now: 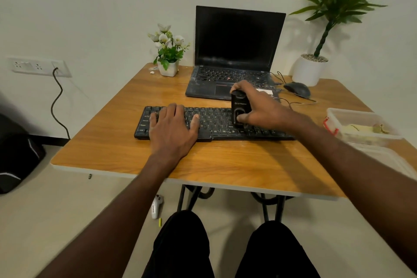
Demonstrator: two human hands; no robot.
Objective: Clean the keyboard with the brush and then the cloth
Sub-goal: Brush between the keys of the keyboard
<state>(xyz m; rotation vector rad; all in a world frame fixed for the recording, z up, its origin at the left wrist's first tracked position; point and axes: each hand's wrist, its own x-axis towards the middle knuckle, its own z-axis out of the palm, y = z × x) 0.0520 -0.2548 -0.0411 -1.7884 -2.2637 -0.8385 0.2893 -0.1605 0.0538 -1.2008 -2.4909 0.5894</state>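
— Where's the keyboard (216, 124)?

— Flat on the wooden table (126, 156), near the front edge, just ahead of the laptop (234, 52).

— And the hands?

— The left hand (173, 128) lies flat on the keyboard's left end, fingers spread straight across the keys, grasping nothing. The right hand (257, 106) is clenched around a black brush (241, 108), held upright with its lower end on the keys right of centre.

— The cloth?

— Something pale lies in the clear container (361, 126) at the table's right edge; I can't tell what. A mouse (296, 89) sits toward the back right corner.
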